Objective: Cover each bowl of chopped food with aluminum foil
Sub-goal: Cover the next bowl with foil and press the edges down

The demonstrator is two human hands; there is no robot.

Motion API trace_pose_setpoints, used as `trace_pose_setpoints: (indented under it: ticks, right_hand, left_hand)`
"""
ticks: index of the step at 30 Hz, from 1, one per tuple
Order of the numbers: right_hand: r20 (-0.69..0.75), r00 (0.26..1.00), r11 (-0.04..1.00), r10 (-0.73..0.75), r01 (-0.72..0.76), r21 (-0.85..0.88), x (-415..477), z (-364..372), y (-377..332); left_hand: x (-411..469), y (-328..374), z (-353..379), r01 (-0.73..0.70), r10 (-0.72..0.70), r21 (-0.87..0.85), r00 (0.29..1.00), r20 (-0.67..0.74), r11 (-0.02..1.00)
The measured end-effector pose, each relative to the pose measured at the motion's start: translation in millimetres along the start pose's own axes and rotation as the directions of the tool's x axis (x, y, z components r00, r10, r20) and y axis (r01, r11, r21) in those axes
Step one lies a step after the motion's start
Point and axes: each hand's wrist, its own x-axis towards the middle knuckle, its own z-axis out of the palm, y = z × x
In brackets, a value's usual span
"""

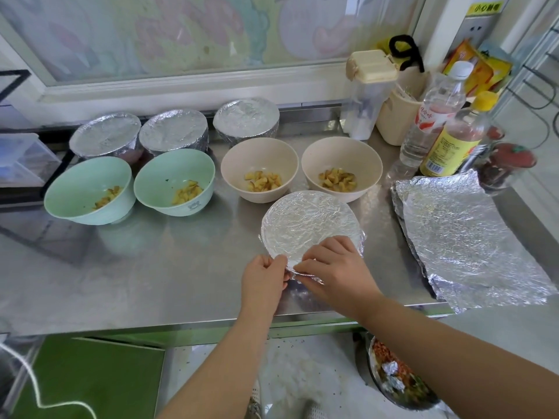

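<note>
A foil-covered bowl (308, 225) stands near the steel counter's front edge. My left hand (264, 278) and my right hand (335, 269) both pinch the foil at its near rim. Behind it stand two beige bowls (259, 169) (341, 167) and two green bowls (87, 190) (174, 181), all uncovered, each holding chopped yellow-brown pieces. Three foil-covered bowls (106, 134) (174, 130) (246, 117) line the back. Loose foil sheets (453, 237) lie stacked at the right.
Bottles (435, 116) (453, 140), a cream-lidded container (367, 92) and a beige holder (396, 119) crowd the back right. A clear jar (505, 167) stands beside the foil sheets. A bin of scraps (393, 373) sits below the counter edge (181, 323).
</note>
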Motion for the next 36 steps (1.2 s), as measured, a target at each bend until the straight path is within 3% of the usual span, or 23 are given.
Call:
trace_pose_setpoints:
  ticks: [6,9,12,18,26,32,36]
  right_hand:
    - [-0.040,0.999,0.997,-0.018,0.015,-0.081,6.7,3.6,-8.5]
    - [-0.028,1.000,0.997,-0.011,0.009,-0.074,6.7,2.3,-8.3]
    - [-0.018,1.000,0.999,0.018,-0.019,-0.044,4.4,0.9,-6.5]
    - [0.010,0.997,0.997,0.071,-0.071,0.038,2.0,-1.4,-5.0]
    - [0.078,0.994,0.993,0.077,-0.084,0.085,0.5,-4.8,-1.8]
    - [0.118,0.990,0.983,0.072,-0.090,0.158,0.2,-9.3,2.5]
    - [0.152,0.986,0.983,0.061,-0.086,0.165,1.2,-13.2,5.6]
  left_hand:
    - [1.3,-0.5,0.4,0.006,-0.006,0.053,1.000,-0.009,0.999]
    - [0.6,-1.3,1.1,0.024,-0.024,-0.002,1.000,0.004,1.000]
    - [-4.8,0.0,1.1,0.073,-0.070,-0.053,0.996,0.059,0.996]
    - [-9.1,6.1,-4.4,0.162,-0.162,0.016,0.967,0.197,0.987]
    - [-3.2,7.1,-7.6,0.152,-0.134,-0.117,0.980,0.147,0.982]
    - [3.2,19.5,-13.7,0.241,-0.215,-0.080,0.945,0.248,0.967]
    - [2.7,23.2,-12.1,0.211,-0.199,-0.024,0.949,0.246,0.977]
